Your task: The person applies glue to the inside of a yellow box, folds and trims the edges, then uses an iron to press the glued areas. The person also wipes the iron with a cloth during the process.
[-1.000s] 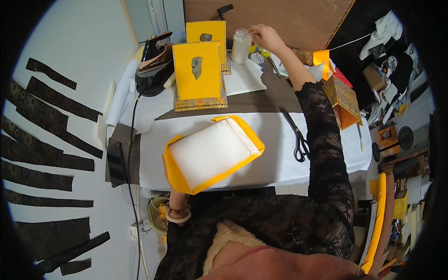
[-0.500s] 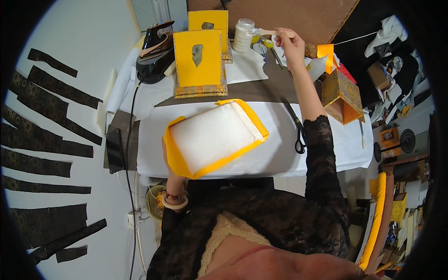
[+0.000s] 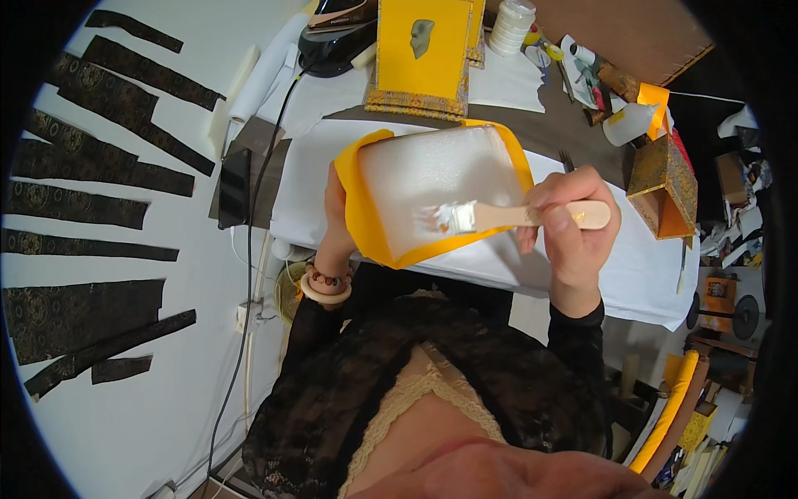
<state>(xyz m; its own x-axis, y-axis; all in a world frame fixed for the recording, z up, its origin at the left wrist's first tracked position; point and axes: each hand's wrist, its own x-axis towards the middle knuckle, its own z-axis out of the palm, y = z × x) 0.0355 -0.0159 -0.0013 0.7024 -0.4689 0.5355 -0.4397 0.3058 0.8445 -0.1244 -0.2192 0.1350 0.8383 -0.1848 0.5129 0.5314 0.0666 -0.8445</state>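
My right hand [image 3: 579,237] is closed round the wooden handle of a flat brush [image 3: 499,218]. The bristles point left, smeared with something white, over the lower right part of a white padded board [image 3: 440,170]. Yellow fabric [image 3: 366,212] lines the board's sides, partly folded over its edges; the board is tilted a little. My left hand [image 3: 334,204] holds the board by its left side, with its fingers hidden beneath the fabric. White paper [image 3: 303,179] covers the table under the board.
Behind the board stand yellow panels [image 3: 421,50] with patterned bases, a black iron [image 3: 337,37] and a white jar [image 3: 512,25]. To the right are a patterned open box [image 3: 662,187] and a white bottle [image 3: 629,123]. A black phone [image 3: 234,190] lies left, near dark fabric strips [image 3: 100,303].
My right hand has brought the brush from the white jar at the back toward me, over the board. My left hand keeps its hold. The whole view has shifted.
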